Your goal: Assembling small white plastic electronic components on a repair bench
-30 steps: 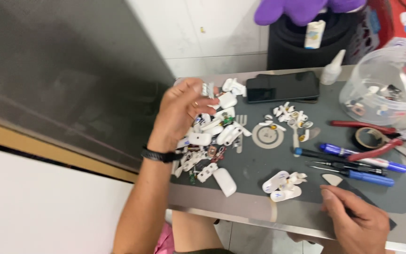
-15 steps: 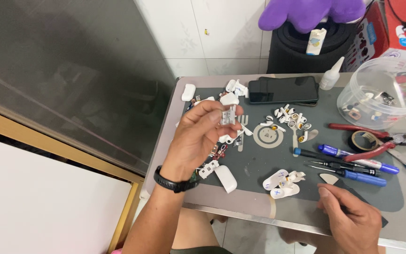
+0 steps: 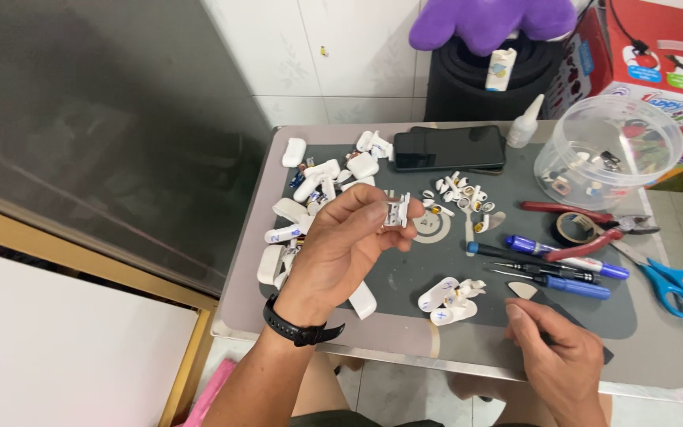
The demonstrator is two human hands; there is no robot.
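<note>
My left hand (image 3: 341, 245), with a black band on its wrist, is raised above the grey work mat (image 3: 405, 277) and pinches a small white plastic part (image 3: 395, 212) between thumb and fingers. Under and behind it lies a heap of white earbud-case shells (image 3: 310, 190). My right hand (image 3: 555, 352) rests on the mat's near right corner, fingers curled on a thin dark tool (image 3: 575, 328) that is mostly hidden. A few opened white shells (image 3: 448, 299) lie just left of that hand.
A black phone (image 3: 448, 147) lies at the back of the mat. A glue bottle (image 3: 525, 125), a clear plastic tub of parts (image 3: 606, 150), red pliers (image 3: 586, 225), a tape roll (image 3: 572, 228), blue pens (image 3: 567, 265) and blue scissors (image 3: 669, 281) fill the right side. The table edge is near.
My left hand lifted from the heap of shells with a small white part and now holds it up over the mat. My right hand stayed at the near right corner.
</note>
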